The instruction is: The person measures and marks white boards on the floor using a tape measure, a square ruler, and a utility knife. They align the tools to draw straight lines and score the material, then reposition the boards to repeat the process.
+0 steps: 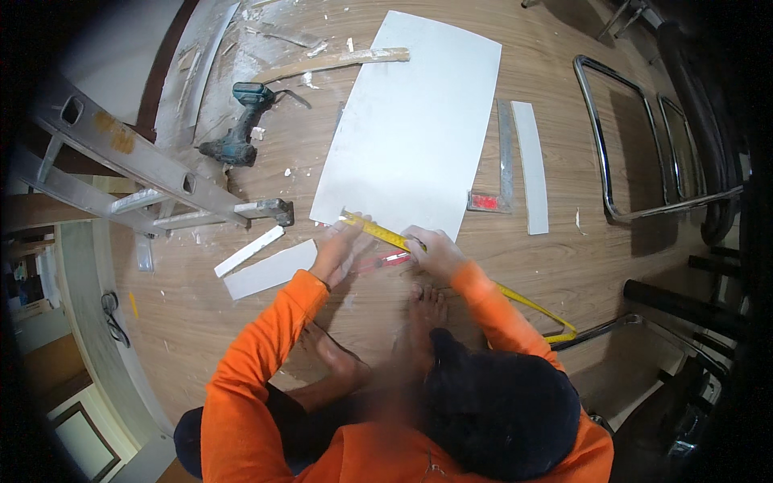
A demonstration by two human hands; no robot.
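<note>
A large white board (411, 121) lies flat on the wood-look floor ahead of me. Across its near edge stretches the yellow blade of a tape measure (380, 233), slanting down to the right. My left hand (336, 251) has its fingers closed on the blade near its end, at the board's near left corner. Further along, my right hand (439, 256) grips the same blade by the near right corner. More of the blade runs under my right forearm and bends by a chair leg. A red tool, perhaps a cutter (392, 259), lies between my hands.
Left of the board are a cordless drill (239, 129), a ladder (153, 161), white offcuts (274, 270) and a long thin strip (330, 62) overlapping the board. A metal square (506, 153) and a white strip (531, 167) lie right, before a tubular chair frame (596, 145).
</note>
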